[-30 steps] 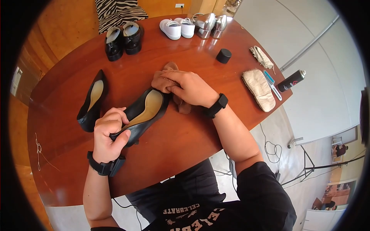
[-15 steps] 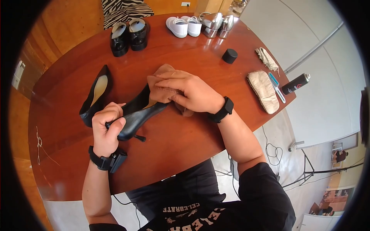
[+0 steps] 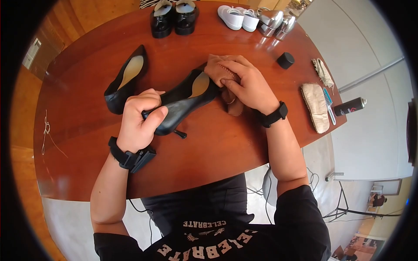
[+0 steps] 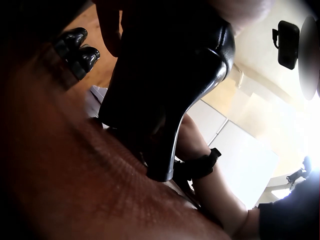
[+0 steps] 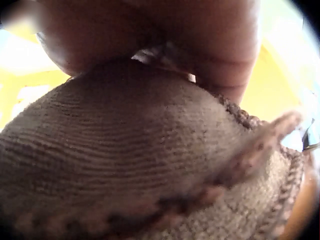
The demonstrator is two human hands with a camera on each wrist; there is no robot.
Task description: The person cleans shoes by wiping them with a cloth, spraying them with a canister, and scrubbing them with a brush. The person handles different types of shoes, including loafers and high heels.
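The left hand point(image 3: 141, 115) grips the heel end of a black heeled shoe point(image 3: 180, 104), thumb on its outer side; the shoe is tilted so its thin heel points toward the person. In the left wrist view the heel point(image 4: 175, 135) looms large. Around the toe end, the right hand point(image 3: 250, 85) holds a brown cloth point(image 3: 217, 71) with stitched edges, covering the toe. Close up in the right wrist view, the cloth point(image 5: 125, 135) lies beneath the fingers point(image 5: 215, 45). A matching black shoe point(image 3: 126, 82) stands to the left on the table.
On the wooden table point(image 3: 87, 161) are black shoes point(image 3: 174, 19), white shoes point(image 3: 237, 18), silver shoes point(image 3: 276, 24) and a black cap point(image 3: 285, 60). Rightward are a beige pouch point(image 3: 314, 106), a brush point(image 3: 328, 104), a rolled cloth point(image 3: 322, 73) and a spray can point(image 3: 350, 106). A string point(image 3: 46, 126) lies left.
The head view has shifted, so the table's contents sit higher and further right. The held shoe has tilted, showing more of its side and heel. The cloth has moved over the toe.
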